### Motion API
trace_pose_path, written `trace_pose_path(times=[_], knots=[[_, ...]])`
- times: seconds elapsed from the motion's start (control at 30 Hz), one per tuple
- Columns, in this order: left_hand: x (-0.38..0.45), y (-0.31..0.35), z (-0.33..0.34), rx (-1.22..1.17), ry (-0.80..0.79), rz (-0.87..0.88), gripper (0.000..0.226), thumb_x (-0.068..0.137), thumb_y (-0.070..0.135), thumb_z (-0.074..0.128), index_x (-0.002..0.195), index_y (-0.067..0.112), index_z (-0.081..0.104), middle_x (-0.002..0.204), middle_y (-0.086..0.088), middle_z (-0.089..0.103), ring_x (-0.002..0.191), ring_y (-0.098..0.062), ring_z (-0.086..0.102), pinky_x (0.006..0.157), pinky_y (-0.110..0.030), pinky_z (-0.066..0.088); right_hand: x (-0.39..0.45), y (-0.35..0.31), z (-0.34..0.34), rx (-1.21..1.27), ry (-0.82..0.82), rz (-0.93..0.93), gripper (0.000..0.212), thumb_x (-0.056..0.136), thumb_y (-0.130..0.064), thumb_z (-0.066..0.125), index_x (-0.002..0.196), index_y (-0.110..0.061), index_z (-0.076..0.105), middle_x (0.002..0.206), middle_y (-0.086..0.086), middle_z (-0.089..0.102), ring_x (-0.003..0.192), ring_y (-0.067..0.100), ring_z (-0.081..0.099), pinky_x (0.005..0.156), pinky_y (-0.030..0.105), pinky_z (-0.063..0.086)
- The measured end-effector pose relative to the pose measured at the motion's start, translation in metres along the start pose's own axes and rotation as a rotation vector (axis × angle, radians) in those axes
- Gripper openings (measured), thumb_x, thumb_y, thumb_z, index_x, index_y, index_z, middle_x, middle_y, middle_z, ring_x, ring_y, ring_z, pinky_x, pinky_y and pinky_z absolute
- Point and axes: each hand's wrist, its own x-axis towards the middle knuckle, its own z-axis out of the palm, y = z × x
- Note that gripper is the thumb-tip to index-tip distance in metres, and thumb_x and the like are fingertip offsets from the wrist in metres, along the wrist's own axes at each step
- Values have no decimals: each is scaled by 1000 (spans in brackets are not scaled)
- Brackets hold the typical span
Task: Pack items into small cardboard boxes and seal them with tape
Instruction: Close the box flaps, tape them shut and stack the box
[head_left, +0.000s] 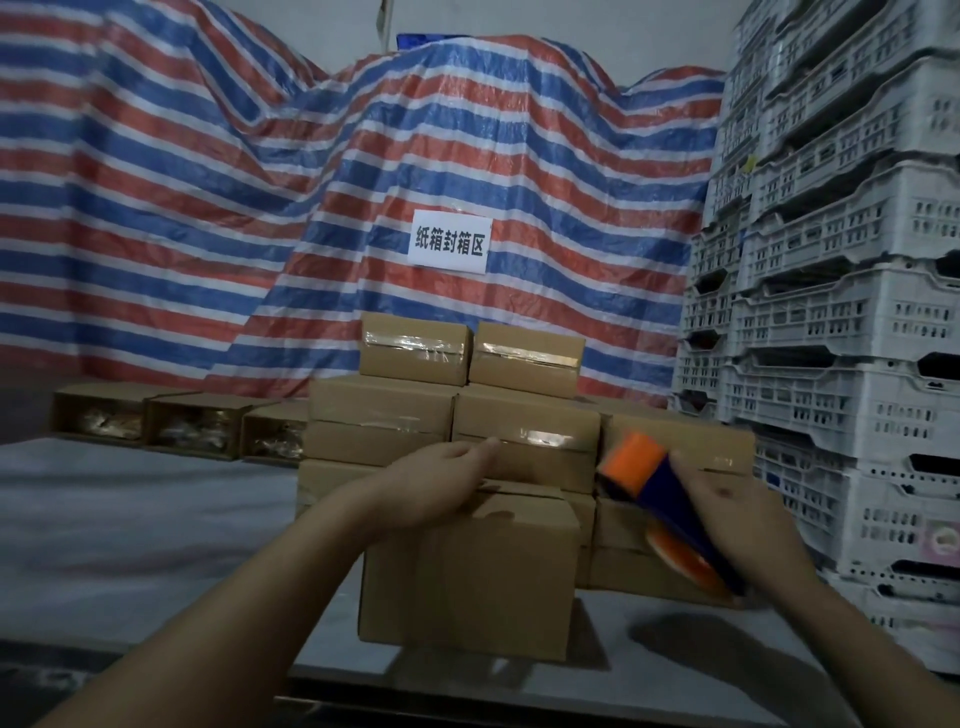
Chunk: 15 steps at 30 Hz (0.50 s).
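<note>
From where I watch, the desk (156, 545) fills the lower view, and most of the job looks done. A stack of sealed boxes (452, 410) stands at twelve o'clock from my hands, shiny tape strips showing across their seams. At ten o'clock, well apart, a row of open boxes (192, 423) lies on its side with goods visible inside; those I judge are still to be closed and taped.

The box in hand (467, 571) sits nearest me, just in front of the stack. Its top flaps look folded shut, and I see no tape along the seam, so sealing it appears to be the current step.

My left hand (441, 483) rests on the top of that box, fingers straight and pointing toward one o'clock, pressing the flaps down; the fingertips reach the front of the stack behind, though I cannot tell if they touch it.

My right hand (737, 519) is at three o'clock from the box, curled round the handle of the orange and blue tape dispenser (670, 499). The dispenser hangs just beside the box's right top edge, not yet on the seam.
</note>
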Motion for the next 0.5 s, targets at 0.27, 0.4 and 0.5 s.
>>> trace_pose_path(times=[0.27,0.4,0.5], knots=[[3,-2,-21,-461,115,-121,55,105,50,27,115,12,65,115,-3,69,108,-14,63,110,-42,39,72,-120,21,673,-540,192,58,84,-64,66,111,-13,69,86,12,76,71,23,72,78,39,59],[4,-4,-21,-651,162,-160,63,106,49,22,106,6,68,104,-9,74,104,-21,65,107,-43,39,71,-136,52,598,-750,108,60,81,-62,66,116,-13,67,90,12,75,70,20,71,65,30,59],[6,-5,-22,-724,182,-176,67,106,49,20,101,3,69,100,-12,75,100,-23,67,104,-41,38,72,-136,58,558,-771,71,61,82,-62,64,115,-12,68,89,14,75,67,20,70,61,27,58]])
